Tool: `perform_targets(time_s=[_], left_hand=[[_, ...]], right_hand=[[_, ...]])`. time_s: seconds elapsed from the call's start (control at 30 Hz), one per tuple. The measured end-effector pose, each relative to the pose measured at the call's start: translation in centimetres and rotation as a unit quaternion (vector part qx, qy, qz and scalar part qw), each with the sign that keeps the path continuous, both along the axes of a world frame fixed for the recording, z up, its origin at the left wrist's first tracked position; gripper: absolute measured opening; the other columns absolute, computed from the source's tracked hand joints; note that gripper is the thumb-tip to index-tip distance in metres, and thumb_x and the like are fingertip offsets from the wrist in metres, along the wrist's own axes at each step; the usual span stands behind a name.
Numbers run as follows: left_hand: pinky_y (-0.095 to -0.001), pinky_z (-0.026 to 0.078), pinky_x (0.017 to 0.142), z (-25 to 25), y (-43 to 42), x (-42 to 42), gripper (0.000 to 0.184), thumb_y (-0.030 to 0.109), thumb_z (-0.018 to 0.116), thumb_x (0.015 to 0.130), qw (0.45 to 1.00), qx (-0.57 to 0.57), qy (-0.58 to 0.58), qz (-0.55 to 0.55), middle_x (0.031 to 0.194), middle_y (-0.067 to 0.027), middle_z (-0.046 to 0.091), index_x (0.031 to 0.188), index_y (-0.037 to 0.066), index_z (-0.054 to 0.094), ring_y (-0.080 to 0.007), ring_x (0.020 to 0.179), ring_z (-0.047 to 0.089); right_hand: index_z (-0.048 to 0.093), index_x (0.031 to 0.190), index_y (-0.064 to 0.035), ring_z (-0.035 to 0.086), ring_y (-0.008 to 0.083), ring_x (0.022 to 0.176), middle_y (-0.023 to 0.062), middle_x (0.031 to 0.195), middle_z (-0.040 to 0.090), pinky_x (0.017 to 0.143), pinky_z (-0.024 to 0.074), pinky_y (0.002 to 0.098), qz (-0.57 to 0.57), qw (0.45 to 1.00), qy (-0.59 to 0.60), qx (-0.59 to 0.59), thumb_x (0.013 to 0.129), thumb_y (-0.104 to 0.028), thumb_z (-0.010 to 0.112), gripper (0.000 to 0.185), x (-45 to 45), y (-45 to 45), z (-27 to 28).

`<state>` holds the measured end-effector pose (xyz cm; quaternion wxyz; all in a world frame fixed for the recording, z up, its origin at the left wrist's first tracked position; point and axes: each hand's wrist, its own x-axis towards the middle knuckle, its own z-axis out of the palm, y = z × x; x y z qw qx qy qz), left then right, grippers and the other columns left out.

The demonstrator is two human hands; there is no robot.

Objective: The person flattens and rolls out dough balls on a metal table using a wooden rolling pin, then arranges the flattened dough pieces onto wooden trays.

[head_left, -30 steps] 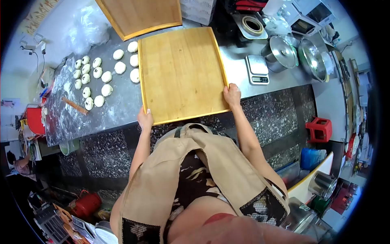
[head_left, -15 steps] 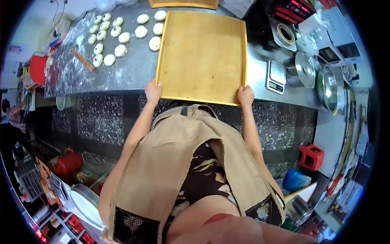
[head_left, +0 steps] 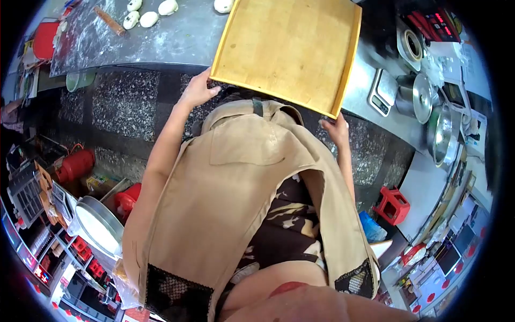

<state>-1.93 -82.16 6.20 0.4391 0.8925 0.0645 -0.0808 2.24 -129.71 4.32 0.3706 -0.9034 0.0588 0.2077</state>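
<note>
A shallow wooden tray [head_left: 289,48] with raised side rims lies over the metal worktop, its front edge reaching past the worktop's edge toward my apron. My left hand [head_left: 197,91] is at its front left corner, fingers against the wood and partly hidden, thumb held off the rim. At the front right corner, my right hand [head_left: 338,131] holds the tray from below, its fingertips partly hidden by the corner. Left of the tray are several round filled dough buns [head_left: 149,20] and a wooden rolling pin [head_left: 109,21].
The floury worktop [head_left: 177,45] runs along the front. To the right stand a kitchen scale [head_left: 383,92], a steel pot [head_left: 416,96] and a metal bowl [head_left: 441,134]. A red stool [head_left: 392,205] is on the floor at right; a red gas cylinder [head_left: 76,165] stands behind left.
The view has shifted, with the worktop now higher in frame. The tray has turned, its right front corner nearer to me. Both hands have changed their hold, thumbs now off the rim.
</note>
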Motion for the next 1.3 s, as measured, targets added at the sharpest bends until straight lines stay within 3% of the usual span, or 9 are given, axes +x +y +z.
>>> perform_targets(time_s=[0.07, 0.17, 0.3, 0.6, 0.73, 1.0, 1.07, 1.27, 1.3], left_hand=[[-0.0400, 0.053, 0.083, -1.2, -0.2, -0.2, 0.050, 0.013, 0.071, 0.082, 0.999, 0.017, -0.040, 0.011, 0.109, -0.0192, 0.068, 0.129, 0.011, 0.057, -0.0341, 0.098, 0.067], [-0.0444, 0.053, 0.076, -4.2, 0.8, -0.3, 0.034, 0.016, 0.072, 0.082, 0.991, 0.130, -0.028, 0.016, 0.098, -0.0180, 0.068, 0.115, 0.011, 0.065, -0.0367, 0.090, 0.066], [-0.0466, 0.053, 0.073, -3.4, 0.8, 0.2, 0.024, 0.013, 0.071, 0.082, 0.986, 0.145, -0.085, 0.005, 0.090, -0.0174, 0.068, 0.105, 0.012, 0.068, -0.0378, 0.085, 0.066], [-0.0488, 0.053, 0.072, -3.5, 1.4, 0.4, 0.021, 0.011, 0.065, 0.082, 0.987, 0.116, -0.104, -0.049, 0.091, -0.0201, 0.067, 0.102, 0.007, 0.067, -0.0398, 0.085, 0.065], [-0.0463, 0.054, 0.074, -4.3, 0.3, 1.6, 0.023, 0.003, 0.062, 0.079, 0.988, 0.130, -0.079, -0.010, 0.091, -0.0198, 0.068, 0.100, 0.007, 0.069, -0.0382, 0.087, 0.066], [-0.0497, 0.054, 0.072, -4.2, -1.9, 4.6, 0.015, 0.011, 0.070, 0.078, 0.977, 0.190, -0.098, -0.009, 0.081, -0.0226, 0.067, 0.086, 0.000, 0.065, -0.0409, 0.080, 0.066], [-0.0496, 0.054, 0.072, -4.2, -1.9, 4.6, 0.015, 0.012, 0.070, 0.078, 0.976, 0.196, -0.092, -0.008, 0.081, -0.0225, 0.067, 0.087, 0.000, 0.064, -0.0405, 0.080, 0.066], [-0.0502, 0.053, 0.072, -4.4, -1.4, 4.5, 0.017, 0.017, 0.067, 0.083, 0.978, 0.187, -0.091, -0.011, 0.082, -0.0217, 0.067, 0.088, 0.001, 0.064, -0.0407, 0.082, 0.066], [-0.0501, 0.053, 0.072, -4.2, -1.3, 4.2, 0.018, 0.018, 0.067, 0.083, 0.981, 0.175, -0.080, -0.040, 0.083, -0.0211, 0.067, 0.089, 0.002, 0.064, -0.0407, 0.082, 0.066]], right_hand=[[0.061, 0.108, -0.0015, 0.071, 0.0286, 0.079, 0.0178, 0.086, 0.070, 0.069, 0.0538, 0.0361, -0.010, 0.992, -0.123, -0.029, 0.080, -0.012, 0.074, 0.033, -0.2, 0.1, -1.9], [0.061, 0.104, -0.0005, 0.070, 0.0340, 0.082, 0.0201, 0.087, 0.068, 0.067, 0.0524, 0.0393, -0.018, 0.986, -0.149, -0.066, 0.082, -0.008, 0.069, 0.025, -0.8, 0.6, -1.6], [0.060, 0.100, -0.0008, 0.067, 0.0391, 0.083, 0.0229, 0.088, 0.067, 0.067, 0.0516, 0.0422, -0.019, 0.978, -0.186, -0.087, 0.084, -0.010, 0.068, 0.020, -1.0, 0.4, -2.6], [0.063, 0.101, 0.0003, 0.068, 0.0371, 0.077, 0.0229, 0.081, 0.065, 0.065, 0.0518, 0.0392, -0.029, 0.974, -0.220, -0.044, 0.085, -0.009, 0.068, 0.019, -1.2, -0.4, -4.2], [0.066, 0.108, -0.0015, 0.068, 0.0183, 0.079, 0.0140, 0.085, 0.071, 0.072, 0.0517, 0.0323, -0.046, 0.985, -0.162, -0.025, 0.087, -0.011, 0.069, 0.024, 0.9, -0.5, -2.4], [0.066, 0.103, -0.0008, 0.067, 0.0175, 0.077, 0.0119, 0.083, 0.071, 0.071, 0.0514, 0.0324, -0.021, 0.983, -0.168, -0.070, 0.085, -0.007, 0.065, 0.019, 6.4, -2.7, -2.1], [0.065, 0.104, 0.0009, 0.071, 0.0293, 0.085, 0.0191, 0.087, 0.071, 0.073, 0.0519, 0.0354, -0.016, 0.985, -0.156, -0.072, 0.084, -0.006, 0.066, 0.021, 6.3, -2.8, -2.2], [0.063, 0.101, 0.0028, 0.070, 0.0251, 0.082, 0.0166, 0.085, 0.071, 0.072, 0.0508, 0.0330, -0.011, 0.985, -0.168, -0.033, 0.086, -0.008, 0.068, 0.020, 5.8, -2.2, -0.8], [0.063, 0.104, 0.0029, 0.070, 0.0252, 0.082, 0.0163, 0.088, 0.071, 0.073, 0.0514, 0.0340, -0.010, 0.995, -0.096, -0.027, 0.086, -0.006, 0.064, 0.020, 6.1, -2.7, -0.3]])
